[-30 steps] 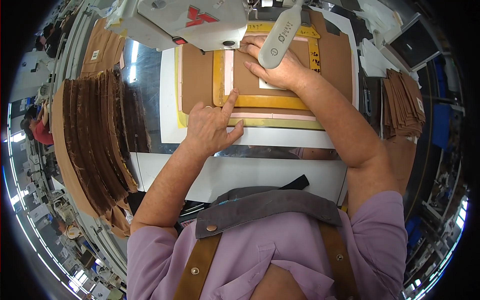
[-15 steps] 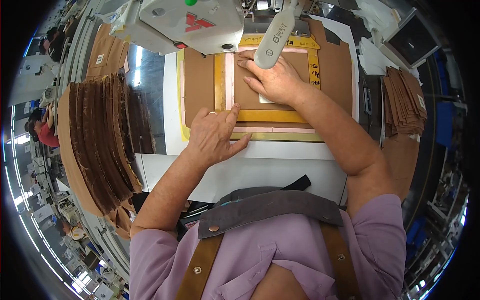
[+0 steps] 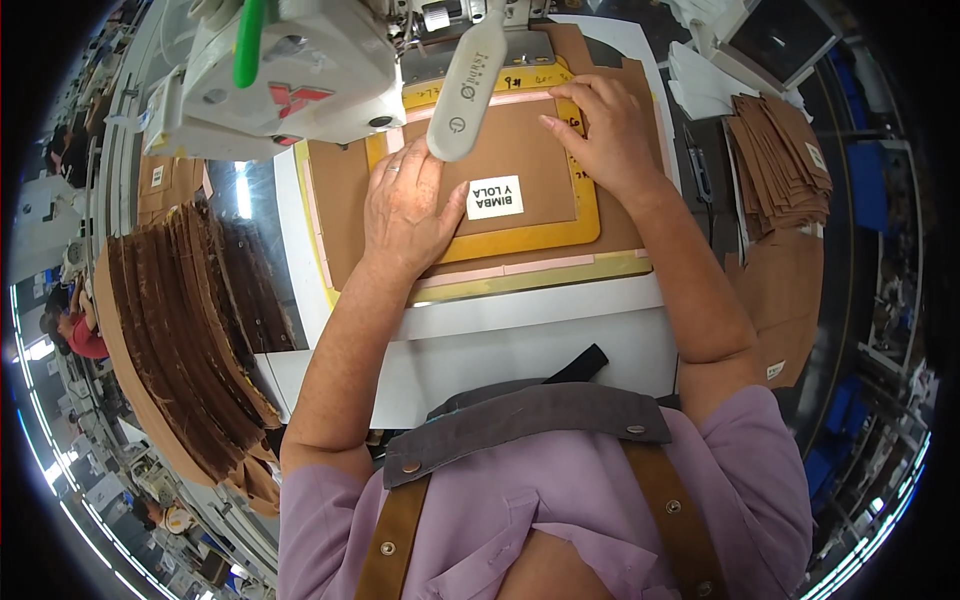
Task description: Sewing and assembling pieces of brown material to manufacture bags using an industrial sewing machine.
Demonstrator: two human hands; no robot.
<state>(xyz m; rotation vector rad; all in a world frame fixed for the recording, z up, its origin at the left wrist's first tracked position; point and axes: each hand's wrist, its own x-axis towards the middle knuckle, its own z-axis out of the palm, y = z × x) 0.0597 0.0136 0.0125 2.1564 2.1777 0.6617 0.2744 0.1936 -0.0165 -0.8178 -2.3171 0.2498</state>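
A yellow rectangular frame (image 3: 520,244) lies around a brown panel (image 3: 545,165) under the sewing machine head. On the panel sits a small white printed label (image 3: 495,197). My left hand (image 3: 408,205) rests flat with fingers stretched out along the frame's left side; its fingertips are partly hidden beside the pale grey oblong device (image 3: 465,100). Near the frame's far right corner, my right hand (image 3: 612,135) has its fingers apart, the fingertips at the end of a pink strip (image 3: 520,100) along the panel's far edge. Neither hand visibly grips anything.
The white sewing machine head (image 3: 290,85) overhangs the far left of the work. Stacked brown pieces (image 3: 165,320) stand on the left; more brown pieces (image 3: 775,150) lie on the right. A dark screen (image 3: 780,42) is at the far right.
My right hand has moved from the panel's far middle to the far right corner, uncovering the label. My left hand has moved forward along the frame's left side. The whole view has shifted somewhat.
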